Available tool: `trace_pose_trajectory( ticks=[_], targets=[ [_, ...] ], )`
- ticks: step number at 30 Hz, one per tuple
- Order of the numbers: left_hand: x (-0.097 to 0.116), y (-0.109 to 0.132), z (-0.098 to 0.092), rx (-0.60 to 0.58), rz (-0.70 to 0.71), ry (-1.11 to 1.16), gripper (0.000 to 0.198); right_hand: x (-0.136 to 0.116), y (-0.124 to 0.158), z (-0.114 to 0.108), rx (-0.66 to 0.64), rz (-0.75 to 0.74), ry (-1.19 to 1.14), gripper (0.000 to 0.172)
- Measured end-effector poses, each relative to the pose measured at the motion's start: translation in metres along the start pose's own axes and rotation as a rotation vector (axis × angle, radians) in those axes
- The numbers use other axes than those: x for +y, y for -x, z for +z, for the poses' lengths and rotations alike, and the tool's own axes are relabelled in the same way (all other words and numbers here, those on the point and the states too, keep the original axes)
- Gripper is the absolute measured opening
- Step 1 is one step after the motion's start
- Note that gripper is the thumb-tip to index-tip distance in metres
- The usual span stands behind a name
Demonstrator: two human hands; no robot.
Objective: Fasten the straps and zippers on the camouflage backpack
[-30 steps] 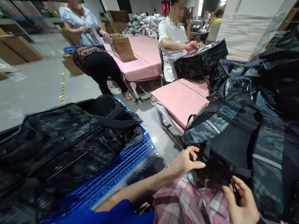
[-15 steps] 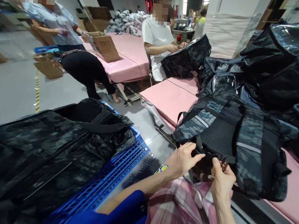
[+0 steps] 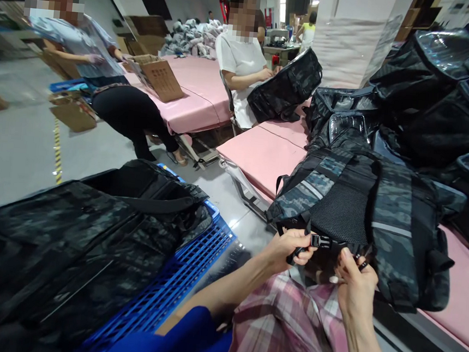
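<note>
A dark camouflage backpack (image 3: 340, 207) lies on the pink table with its mesh back panel and shoulder straps facing up. At its near edge, my left hand (image 3: 294, 247) is closed on a black side-release buckle (image 3: 321, 241) and its webbing. My right hand (image 3: 355, 271) pinches black webbing just right of the buckle, close to the right shoulder strap. Both hands hold the strap level between them. The buckle's body shows between my fingers; whether it is fully clicked in I cannot tell.
To my left, another camouflage bag (image 3: 68, 238) lies on a blue plastic crate (image 3: 176, 275). Several open black bags (image 3: 425, 99) crowd the right of the pink table (image 3: 267, 151). Across it, a person in white (image 3: 240, 56) handles a bag; another person stands near a cardboard box (image 3: 161, 79).
My left hand has closed around the buckle, which now shows between my hands. My right hand has shifted slightly right and down. The view has turned a little.
</note>
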State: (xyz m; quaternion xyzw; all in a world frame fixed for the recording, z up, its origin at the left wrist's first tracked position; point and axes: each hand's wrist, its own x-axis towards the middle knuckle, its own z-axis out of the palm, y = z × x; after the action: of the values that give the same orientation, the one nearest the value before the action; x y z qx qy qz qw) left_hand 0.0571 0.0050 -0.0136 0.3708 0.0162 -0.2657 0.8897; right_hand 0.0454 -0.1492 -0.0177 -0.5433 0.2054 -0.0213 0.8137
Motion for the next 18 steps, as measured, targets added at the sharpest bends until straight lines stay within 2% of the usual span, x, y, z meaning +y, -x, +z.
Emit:
trace_pose_trajectory(
  ticks=[7, 12, 18],
  targets=[
    [-0.001, -0.001, 0.002, 0.024, -0.022, -0.062, 0.043, 0.003, -0.001, 0.001, -0.022, 0.016, 0.016, 0.05],
    [-0.013, -0.003, 0.009, 0.185, 0.104, -0.163, 0.045, 0.004, 0.001, 0.002, -0.024, -0.002, 0.037, 0.052],
    [-0.017, -0.002, 0.019, 0.207, 0.124, -0.078, 0.06, 0.002, 0.001, 0.009, -0.005, -0.051, 0.054, 0.055]
  ],
)
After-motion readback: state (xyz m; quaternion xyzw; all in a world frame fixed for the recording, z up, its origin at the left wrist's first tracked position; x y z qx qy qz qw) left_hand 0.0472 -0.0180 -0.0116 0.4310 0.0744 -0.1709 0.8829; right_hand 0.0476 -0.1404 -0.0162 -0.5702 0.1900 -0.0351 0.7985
